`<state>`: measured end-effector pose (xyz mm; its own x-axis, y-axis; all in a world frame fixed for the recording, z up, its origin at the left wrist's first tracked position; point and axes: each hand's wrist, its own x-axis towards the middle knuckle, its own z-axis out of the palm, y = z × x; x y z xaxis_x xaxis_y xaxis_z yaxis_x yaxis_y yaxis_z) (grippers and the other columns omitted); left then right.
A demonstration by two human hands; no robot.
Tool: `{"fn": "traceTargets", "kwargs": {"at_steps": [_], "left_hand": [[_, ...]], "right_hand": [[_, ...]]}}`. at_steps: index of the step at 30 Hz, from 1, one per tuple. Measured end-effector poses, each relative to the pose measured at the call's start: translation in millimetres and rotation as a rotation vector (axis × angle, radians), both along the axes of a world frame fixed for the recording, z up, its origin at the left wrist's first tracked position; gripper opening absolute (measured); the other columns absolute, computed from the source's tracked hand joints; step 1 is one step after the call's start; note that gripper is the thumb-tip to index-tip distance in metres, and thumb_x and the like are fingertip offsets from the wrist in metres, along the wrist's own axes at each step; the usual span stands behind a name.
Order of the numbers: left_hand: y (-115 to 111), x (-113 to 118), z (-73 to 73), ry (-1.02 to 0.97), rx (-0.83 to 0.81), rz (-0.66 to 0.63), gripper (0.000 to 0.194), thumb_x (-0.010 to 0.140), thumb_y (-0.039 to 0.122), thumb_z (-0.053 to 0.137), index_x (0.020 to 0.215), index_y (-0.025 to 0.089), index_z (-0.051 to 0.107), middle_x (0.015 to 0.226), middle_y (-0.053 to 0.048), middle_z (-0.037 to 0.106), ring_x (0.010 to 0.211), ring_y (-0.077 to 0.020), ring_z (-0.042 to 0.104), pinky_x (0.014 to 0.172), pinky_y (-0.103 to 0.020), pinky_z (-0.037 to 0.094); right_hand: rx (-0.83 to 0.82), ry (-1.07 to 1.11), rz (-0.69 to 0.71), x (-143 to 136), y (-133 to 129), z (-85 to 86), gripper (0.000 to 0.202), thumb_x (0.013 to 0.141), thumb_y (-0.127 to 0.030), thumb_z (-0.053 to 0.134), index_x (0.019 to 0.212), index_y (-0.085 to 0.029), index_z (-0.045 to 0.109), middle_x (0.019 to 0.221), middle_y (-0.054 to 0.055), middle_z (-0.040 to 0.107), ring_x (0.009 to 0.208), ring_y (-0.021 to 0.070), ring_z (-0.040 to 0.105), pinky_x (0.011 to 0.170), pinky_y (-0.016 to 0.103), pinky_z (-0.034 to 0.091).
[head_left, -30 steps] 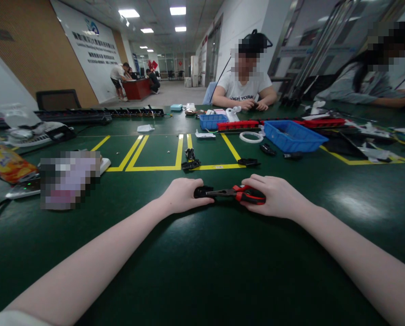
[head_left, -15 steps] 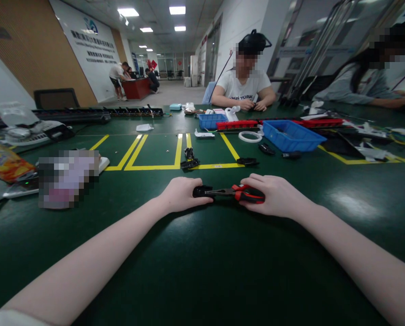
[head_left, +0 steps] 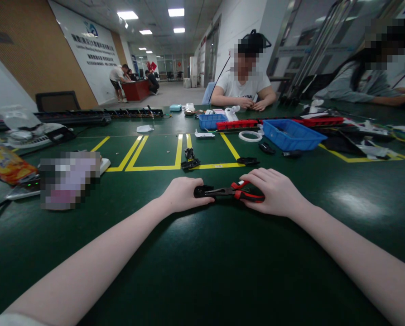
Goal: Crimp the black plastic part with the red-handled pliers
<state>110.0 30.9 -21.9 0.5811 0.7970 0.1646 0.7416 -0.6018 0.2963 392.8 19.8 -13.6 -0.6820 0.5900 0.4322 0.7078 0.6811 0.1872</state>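
Between the fingers and thumb of my left hand is a small black plastic part; its exact kind is hard to make out. My right hand is closed round the red-and-black handles of long-nose pliers, which point left. The pliers' jaws reach the black part, and their tips are partly hidden at it. Beyond my hands lie several black plastic pieces in a small pile, with a flat black piece to their right.
Across the green table a blue bin and a smaller blue bin stand by a red strip. A white ring lies before them. A co-worker sits opposite. An orange packet is at far left.
The pliers' handles have spread wider apart as my right hand's fingers loosened and rose slightly. My left hand keeps the black part in nearly the same place.
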Motion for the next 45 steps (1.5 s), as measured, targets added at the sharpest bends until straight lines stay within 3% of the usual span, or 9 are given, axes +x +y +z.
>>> {"fn": "traceTargets", "kwargs": {"at_steps": [9,22,36,38,41,45], "left_hand": [[0,0,0.5,-0.016,-0.014,-0.012,0.041,0.082,0.061,0.055,0.080,0.020,0.056,0.073,0.000,0.063,0.063,-0.0161,0.056,0.053,-0.024,0.032],[0,0,2.1,0.003,-0.008,-0.023,0.046,0.085,0.065,0.048,0.081,0.020,0.055,0.072,0.000,0.061,0.062,-0.0157,0.055,0.053,-0.024,0.031],[-1,0,2.4,0.034,0.028,-0.022,0.043,0.086,0.062,0.050,0.082,0.020,0.054,0.071,0.000,0.060,0.062,-0.0159,0.055,0.052,-0.024,0.028],[-2,0,2.4,0.029,0.030,-0.024,0.043,0.086,0.062,0.050,0.082,0.020,0.054,0.071,0.000,0.059,0.062,-0.0159,0.055,0.052,-0.024,0.027],[-1,0,1.7,0.029,0.034,-0.023,0.042,0.085,0.062,0.051,0.081,0.020,0.054,0.071,0.000,0.059,0.062,-0.0161,0.055,0.052,-0.024,0.027],[0,-1,0.9,0.028,0.029,-0.023,0.041,0.085,0.061,0.053,0.081,0.020,0.054,0.072,0.000,0.060,0.063,-0.0163,0.055,0.052,-0.024,0.028]], "right_hand": [[0.017,0.086,-0.016,5,4,0.3,0.039,0.075,-0.045,0.064,0.104,-0.018,0.059,0.099,0.010,0.068,0.097,0.0286,0.060,0.093,0.046,0.042],[-0.058,0.117,0.030,4,4,0.2,0.040,0.075,-0.044,0.065,0.107,-0.021,0.060,0.097,0.008,0.069,0.094,0.0268,0.062,0.098,0.049,0.037],[-0.035,0.061,0.042,0,3,2.0,0.039,0.074,-0.047,0.064,0.100,-0.019,0.062,0.088,0.008,0.068,0.087,0.0254,0.062,0.098,0.048,0.037],[-0.031,0.052,0.039,-1,1,2.8,0.037,0.074,-0.046,0.064,0.100,-0.019,0.062,0.087,0.007,0.068,0.085,0.0251,0.063,0.096,0.047,0.039],[-0.062,0.027,0.011,-4,-1,3.7,0.037,0.076,-0.047,0.062,0.101,-0.020,0.061,0.089,0.008,0.069,0.077,0.0230,0.062,0.079,0.040,0.045],[-0.135,0.005,-0.055,-6,-3,2.4,0.043,0.080,-0.056,0.056,0.102,-0.019,0.060,0.092,0.008,0.069,0.064,0.0189,0.059,0.060,0.032,0.042]]}}
